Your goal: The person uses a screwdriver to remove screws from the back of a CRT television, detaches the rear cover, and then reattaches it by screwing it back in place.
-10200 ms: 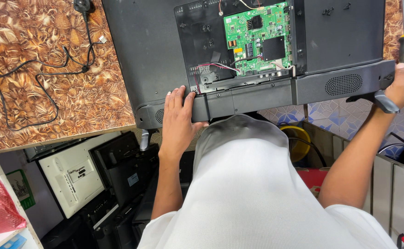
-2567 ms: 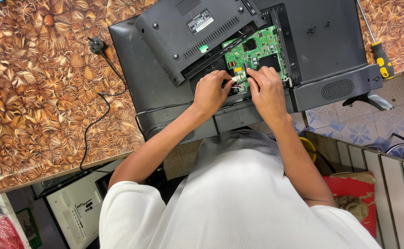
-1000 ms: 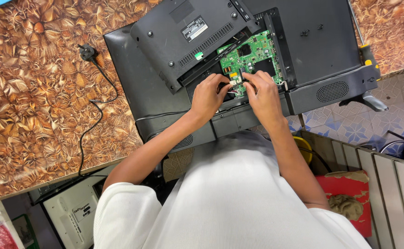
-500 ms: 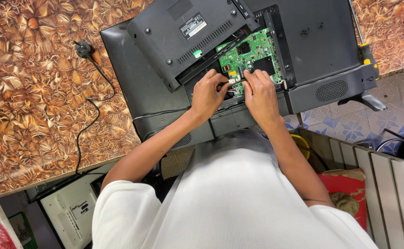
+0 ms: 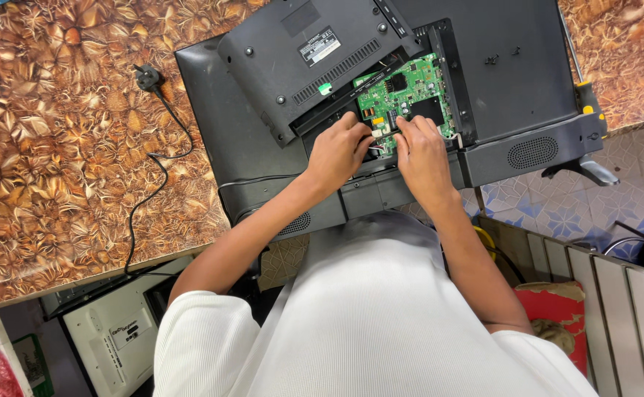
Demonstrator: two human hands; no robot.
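Green circuit board [image 5: 410, 92] beneath white rectangular label [image 5: 319, 46], both hands' fingers pinching its connector [image 5: 378, 132].

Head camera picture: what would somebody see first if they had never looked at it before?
First the bright green circuit board, bare inside the opened back of a black television lying face down on the brown patterned table. Both hands meet at its lower edge: the left hand and right hand pinch at small white connectors. A black plug and cable trails across the table to the left.

one head view looks steeply down, fairly near, on both hands at the television's [image 5: 498, 81] circuit board [image 5: 410, 92].
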